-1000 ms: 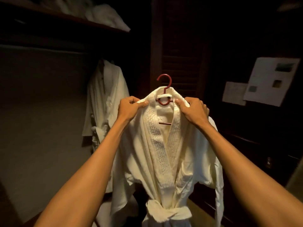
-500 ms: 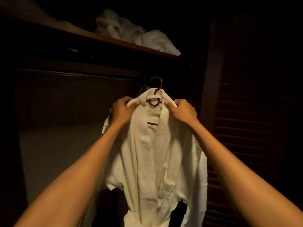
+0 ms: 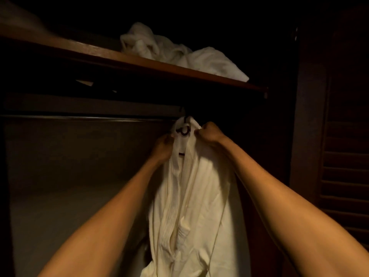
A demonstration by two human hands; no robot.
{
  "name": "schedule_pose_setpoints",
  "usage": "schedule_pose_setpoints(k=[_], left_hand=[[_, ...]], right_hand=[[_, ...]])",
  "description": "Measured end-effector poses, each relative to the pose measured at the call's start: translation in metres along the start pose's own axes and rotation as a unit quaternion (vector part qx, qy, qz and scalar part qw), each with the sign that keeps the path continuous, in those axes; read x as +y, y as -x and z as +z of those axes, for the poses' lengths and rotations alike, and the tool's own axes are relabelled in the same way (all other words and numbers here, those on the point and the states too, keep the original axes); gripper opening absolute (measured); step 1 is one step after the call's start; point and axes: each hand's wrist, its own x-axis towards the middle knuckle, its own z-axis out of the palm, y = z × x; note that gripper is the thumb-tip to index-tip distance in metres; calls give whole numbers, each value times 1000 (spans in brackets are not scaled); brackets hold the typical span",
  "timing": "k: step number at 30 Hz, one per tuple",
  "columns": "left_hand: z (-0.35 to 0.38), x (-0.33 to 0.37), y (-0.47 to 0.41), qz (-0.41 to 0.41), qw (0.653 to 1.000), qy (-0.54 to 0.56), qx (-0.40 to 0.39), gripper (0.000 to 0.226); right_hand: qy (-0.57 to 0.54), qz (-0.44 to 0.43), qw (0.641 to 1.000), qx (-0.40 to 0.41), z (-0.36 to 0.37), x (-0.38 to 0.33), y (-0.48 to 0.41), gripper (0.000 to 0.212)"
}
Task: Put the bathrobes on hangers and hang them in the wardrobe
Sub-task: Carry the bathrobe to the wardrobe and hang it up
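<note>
Shoulders of a cream, ribbed-collar cloth bathrobe [image 3: 191, 196] are sitting on a dark red ring-necked hanger [image 3: 184, 131] just under the wardrobe rail [image 3: 79, 116]. At eight o'clock of the hanger the left hand [image 3: 162, 146], and at three o'clock the right hand [image 3: 209, 133], are gripping collar cloth. Crumpled white cloth [image 3: 179, 54] is lying on the brown wooden shelf [image 3: 89, 51] at twelve o'clock.
</note>
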Motion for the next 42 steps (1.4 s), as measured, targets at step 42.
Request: schedule_pose_setpoints(k=[42], left_hand=[[-61,-36,135,-40,998,-22,43,17]], right_hand=[[64,-97,983,144,100,-10,84,54]])
